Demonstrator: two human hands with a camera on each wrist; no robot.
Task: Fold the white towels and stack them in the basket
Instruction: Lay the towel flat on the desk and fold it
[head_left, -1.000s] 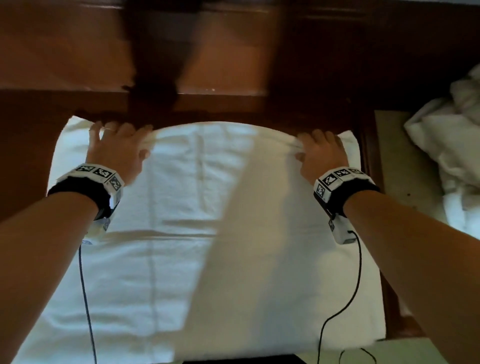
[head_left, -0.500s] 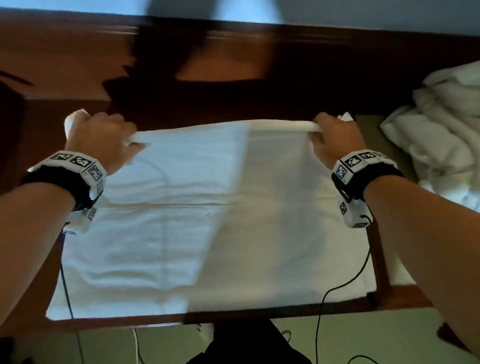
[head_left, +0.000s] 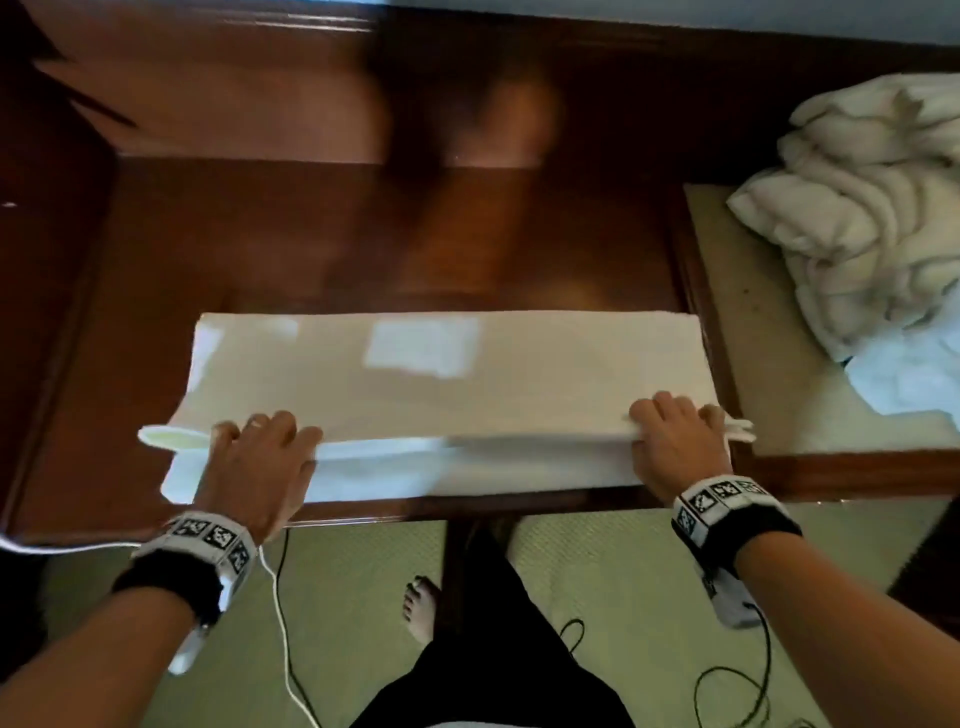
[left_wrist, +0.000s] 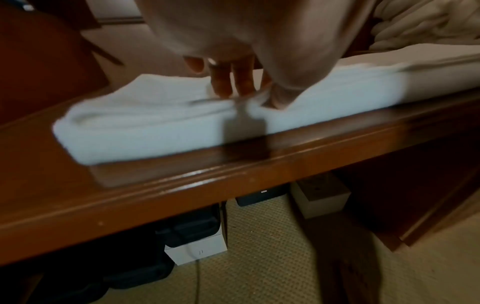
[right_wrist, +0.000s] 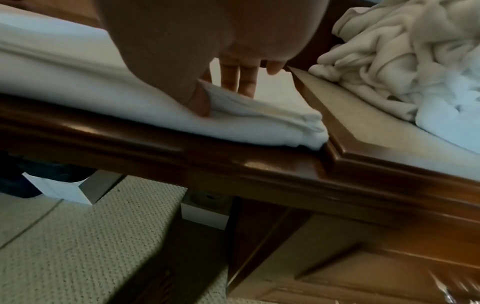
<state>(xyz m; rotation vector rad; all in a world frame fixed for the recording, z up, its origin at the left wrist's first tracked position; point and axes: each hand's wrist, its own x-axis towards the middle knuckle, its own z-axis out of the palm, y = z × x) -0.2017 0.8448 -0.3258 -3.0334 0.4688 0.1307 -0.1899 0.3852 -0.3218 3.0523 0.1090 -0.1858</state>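
I'm mid-fold: my left hand (head_left: 258, 465) and right hand (head_left: 671, 441) pinch the towel (head_left: 441, 395) on the desk (head_left: 311, 249) — probably halved. Next, fold again; no basket in view.

Both hands drew far edge of towel (head_left: 447, 374) back to near edge; towel now folded in half
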